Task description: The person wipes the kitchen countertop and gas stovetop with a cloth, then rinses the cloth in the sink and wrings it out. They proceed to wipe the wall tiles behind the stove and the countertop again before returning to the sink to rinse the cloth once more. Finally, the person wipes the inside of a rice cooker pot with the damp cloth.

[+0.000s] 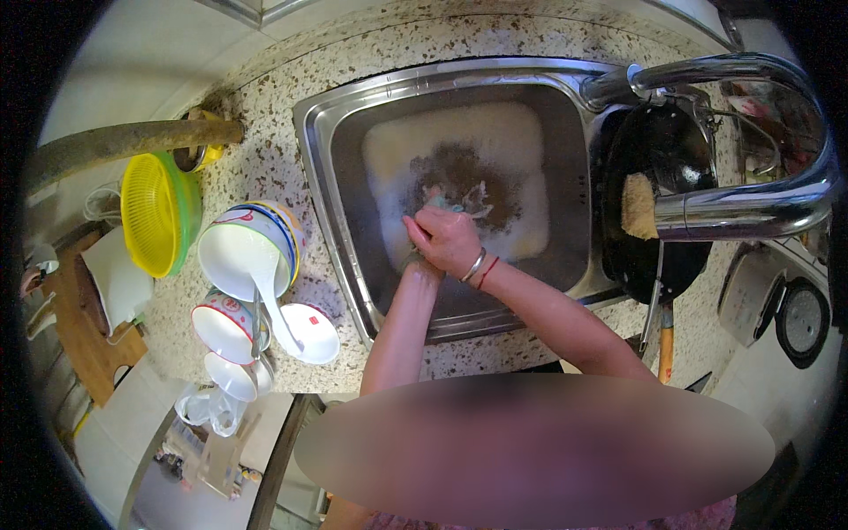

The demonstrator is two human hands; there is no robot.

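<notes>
My right hand (449,238) is over the steel sink (320,132), a metal bangle and a red cord at its wrist. Its fingers curl down in a closed grip, and what they hold is hidden. My left wrist (422,272) passes beneath it, so most of the left hand, fingers included, is covered. Just beyond the hands a crumpled, whitish, translucent piece (477,201) shows; its kind is unclear. Cloudy, pale water (521,150) seems to lie in the basin, with a dark patch around the hands.
Left of the sink stand stacked bowls (231,256) with a white spoon (276,314), several smaller bowls, and a yellow colander (150,216). A chrome faucet (751,216) arches at the right above a black wok (667,150). A wooden board (84,314) lies far left.
</notes>
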